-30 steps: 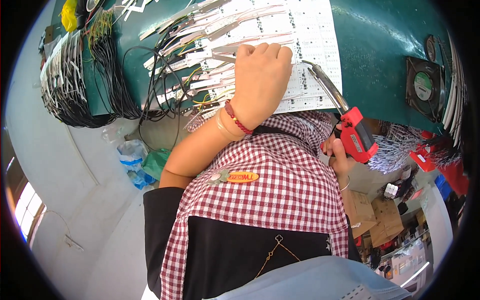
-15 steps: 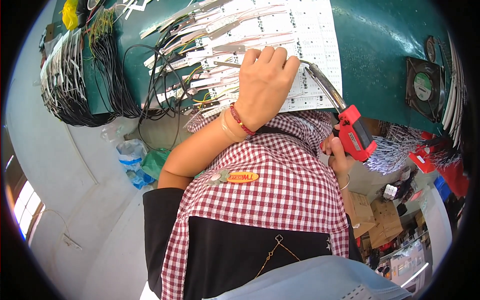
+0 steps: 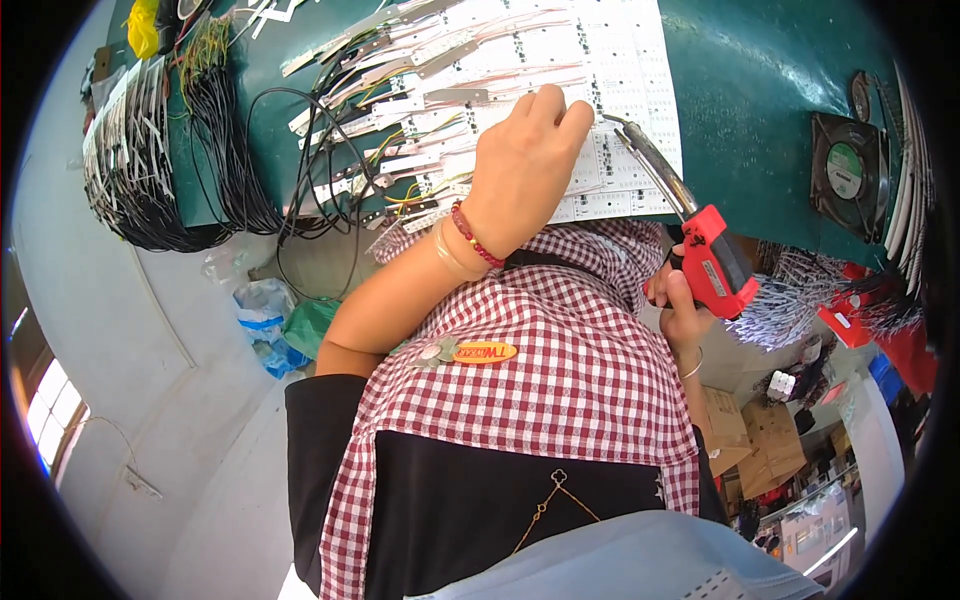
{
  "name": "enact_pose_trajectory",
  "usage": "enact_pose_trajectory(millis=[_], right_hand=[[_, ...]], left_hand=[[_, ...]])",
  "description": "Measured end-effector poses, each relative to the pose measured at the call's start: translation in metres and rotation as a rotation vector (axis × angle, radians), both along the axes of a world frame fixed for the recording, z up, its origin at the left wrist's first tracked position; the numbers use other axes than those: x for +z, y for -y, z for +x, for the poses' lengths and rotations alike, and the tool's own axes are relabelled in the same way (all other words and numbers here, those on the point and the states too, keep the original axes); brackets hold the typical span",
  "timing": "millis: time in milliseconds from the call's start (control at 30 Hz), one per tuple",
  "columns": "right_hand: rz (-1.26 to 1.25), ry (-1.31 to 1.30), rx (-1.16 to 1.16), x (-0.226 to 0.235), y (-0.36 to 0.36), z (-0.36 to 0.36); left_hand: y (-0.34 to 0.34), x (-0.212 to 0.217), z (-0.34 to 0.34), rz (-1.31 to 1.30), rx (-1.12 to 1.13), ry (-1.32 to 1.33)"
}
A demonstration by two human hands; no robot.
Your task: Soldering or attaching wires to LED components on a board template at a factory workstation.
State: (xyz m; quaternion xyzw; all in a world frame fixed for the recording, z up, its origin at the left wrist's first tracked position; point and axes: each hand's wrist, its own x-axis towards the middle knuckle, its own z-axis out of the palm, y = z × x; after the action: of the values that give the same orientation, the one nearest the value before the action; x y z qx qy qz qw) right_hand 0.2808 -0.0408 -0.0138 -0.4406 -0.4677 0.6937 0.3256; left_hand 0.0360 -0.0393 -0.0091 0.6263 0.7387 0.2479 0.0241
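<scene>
- The left hand (image 3: pixel 525 165) is over the sheet (image 3: pixel 640 90), its wrist toward the near edge of the tabletop (image 3: pixel 745 120); its grip is drawn together with fingers bent, the tips hidden (I cannot tell whether they pinch anything).
- The right hand (image 3: pixel 682 308) is just outside the near edge, its grip closed round the handle of the red soldering gun (image 3: pixel 714 262).
- The soldering gun slants in over that edge, its tip just beside the left hand's fingers, at the sheet (touching or not, I cannot tell).
- The sheet, white with dark marks in columns, lies along the middle of the near edge.
- Strips (image 3: pixel 455 96) with thin coloured wires overlap the sheet's left side.
- Cable bundles (image 3: pixel 240 175) hang over the near edge toward the left corner.
- A fan (image 3: pixel 848 172) sits near the tabletop's right edge.
</scene>
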Motion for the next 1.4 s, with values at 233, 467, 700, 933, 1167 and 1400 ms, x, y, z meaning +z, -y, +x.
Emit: enact_pose_trajectory(millis=[233,467,700,933,1167,1400], right_hand=[[-0.028,0.023,0.031,-0.001,0.001,0.0],[-0.031,-0.027,-0.004,0.0,0.002,-0.001],[0.003,-0.012,-0.012,0.001,0.003,-0.003],[-0.042,0.01,-0.01,0.0,0.004,-0.004],[-0.014,0.054,0.065,-0.004,0.003,0.002],[-0.037,-0.021,0.011,0.003,0.004,-0.002]], left_hand=[[0.001,-0.005,0.0,0.027,0.027,0.092],[0.002,0.0,0.0,-0.044,0.09,0.302],[0.002,0.004,0.0,-0.049,0.105,0.246],[0.001,0.002,-0.001,-0.062,0.094,0.321],[0.0,0.002,-0.003,-0.069,0.095,0.351],[-0.002,0.004,-0.006,-0.108,0.067,0.365]])
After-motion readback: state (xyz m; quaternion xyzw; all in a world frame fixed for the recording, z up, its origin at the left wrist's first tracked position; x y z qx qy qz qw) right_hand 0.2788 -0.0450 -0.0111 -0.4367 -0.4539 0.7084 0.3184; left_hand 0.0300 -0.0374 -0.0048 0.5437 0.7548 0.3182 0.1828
